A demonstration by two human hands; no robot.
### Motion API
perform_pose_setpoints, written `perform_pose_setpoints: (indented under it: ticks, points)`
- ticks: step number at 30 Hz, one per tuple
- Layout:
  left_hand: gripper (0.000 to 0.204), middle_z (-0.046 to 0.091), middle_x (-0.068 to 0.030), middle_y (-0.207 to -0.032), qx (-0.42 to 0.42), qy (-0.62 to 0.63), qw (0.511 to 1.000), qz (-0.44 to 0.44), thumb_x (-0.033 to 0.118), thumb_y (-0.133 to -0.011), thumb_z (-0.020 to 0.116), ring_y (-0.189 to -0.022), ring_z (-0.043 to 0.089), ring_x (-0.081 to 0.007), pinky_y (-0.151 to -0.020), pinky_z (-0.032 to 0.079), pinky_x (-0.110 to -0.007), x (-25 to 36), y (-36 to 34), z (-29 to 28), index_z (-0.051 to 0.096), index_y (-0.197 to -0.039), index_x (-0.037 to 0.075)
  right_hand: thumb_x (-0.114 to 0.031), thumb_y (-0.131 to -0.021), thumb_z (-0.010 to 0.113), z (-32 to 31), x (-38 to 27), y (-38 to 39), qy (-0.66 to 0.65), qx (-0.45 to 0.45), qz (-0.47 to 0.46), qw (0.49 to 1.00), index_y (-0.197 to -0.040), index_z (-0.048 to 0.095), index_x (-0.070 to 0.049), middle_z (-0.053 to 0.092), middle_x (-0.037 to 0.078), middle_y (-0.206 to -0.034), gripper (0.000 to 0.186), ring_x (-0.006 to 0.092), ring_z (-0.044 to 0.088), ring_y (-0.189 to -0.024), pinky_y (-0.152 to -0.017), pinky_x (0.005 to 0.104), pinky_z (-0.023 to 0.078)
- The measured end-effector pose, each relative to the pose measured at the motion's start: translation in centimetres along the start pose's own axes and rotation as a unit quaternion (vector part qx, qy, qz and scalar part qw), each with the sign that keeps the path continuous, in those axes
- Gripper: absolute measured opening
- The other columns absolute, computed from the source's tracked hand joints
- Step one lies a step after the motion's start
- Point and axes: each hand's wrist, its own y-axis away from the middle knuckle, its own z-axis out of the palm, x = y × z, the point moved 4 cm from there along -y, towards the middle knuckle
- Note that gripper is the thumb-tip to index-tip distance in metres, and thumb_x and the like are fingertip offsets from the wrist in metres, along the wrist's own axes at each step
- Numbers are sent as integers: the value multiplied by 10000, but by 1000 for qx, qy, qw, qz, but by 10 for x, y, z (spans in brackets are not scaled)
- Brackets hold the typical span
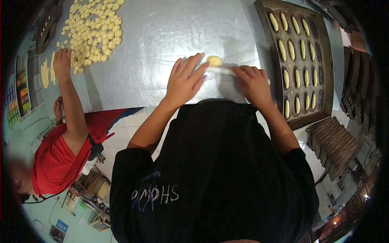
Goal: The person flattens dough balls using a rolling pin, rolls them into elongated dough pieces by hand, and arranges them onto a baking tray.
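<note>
A small round piece of pale yellow dough (214,61) lies on the metal table, just beyond a thin white rolling pin (221,70) that is smeared by motion. My right hand (254,83) has its fingers curled over the right part of the pin. At the pin's left end is my left hand (184,83), palm down with the fingers stretched out and spread. The pin's left tip meets or passes under its fingers; I cannot tell which. Neither hand touches the dough as far as I can see.
Many dough balls (95,34) cover the table's far left. A dark baking tray (279,60) with rows of long dough rolls stands at right. A co-worker in a red shirt (56,158) reaches toward flat dough strips (45,74) at left. Stacked brown slatted pieces (333,146) stand at lower right.
</note>
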Motion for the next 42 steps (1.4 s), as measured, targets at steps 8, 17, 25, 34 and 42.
perform_pose_setpoints:
  ticks: [8, 17, 25, 34, 42]
  points:
    - [554, 430, -204, -1448, 17, -173, 981, -83, 357, -929, 514, -1360, 371, -385, -1095, 254, -583, -36, -59, 19, 472, -1374, 29, -543, -927, 474, 37, 15, -84, 182, 222, 52, 956, -1433, 419, -143, 340, 167, -1505, 648, 351, 295, -1408, -1100, 645, 190]
    - [534, 363, -198, -1489, -67, -55, 994, -66, 311, -908, 589, -1354, 359, -415, -1093, 252, -593, 10, 11, 25, 482, -1390, 109, -452, -911, 552, 56, 3, -10, 143, 148, 35, 978, -1383, 495, -192, 447, 135, -1419, 541, 332, 444, -1272, -959, 533, 334]
    - [1004, 215, -266, -1538, -116, 19, 988, -99, 533, -772, 716, -1436, 192, -429, -1148, 146, -561, 4, 4, 31, 244, -1479, -1, -34, -809, 543, 29, 17, -2, 90, 248, -15, 965, -1335, 533, -126, 512, 152, -1299, 534, 322, 457, -1243, -1046, 502, 315]
    - [1161, 214, -258, -1544, -181, -74, 980, 43, 726, -727, 627, -1446, 194, -389, -1170, 142, -524, 3, -13, 44, 207, -1488, -43, -510, -955, 433, 73, -12, -32, 163, 2, -109, 981, -1486, 283, -40, 268, 173, -1551, 725, 307, 253, -1440, -1174, 497, 164]
    - [607, 338, -278, -1474, 57, 182, 978, -82, 181, -879, 621, -1365, 312, -460, -1117, 247, -510, 8, 48, 12, 381, -1391, -41, -528, -903, 514, 44, -57, -53, -3, 144, -106, 984, -1462, 335, -20, 255, 167, -1562, 776, 332, 252, -1440, -1153, 560, 147]
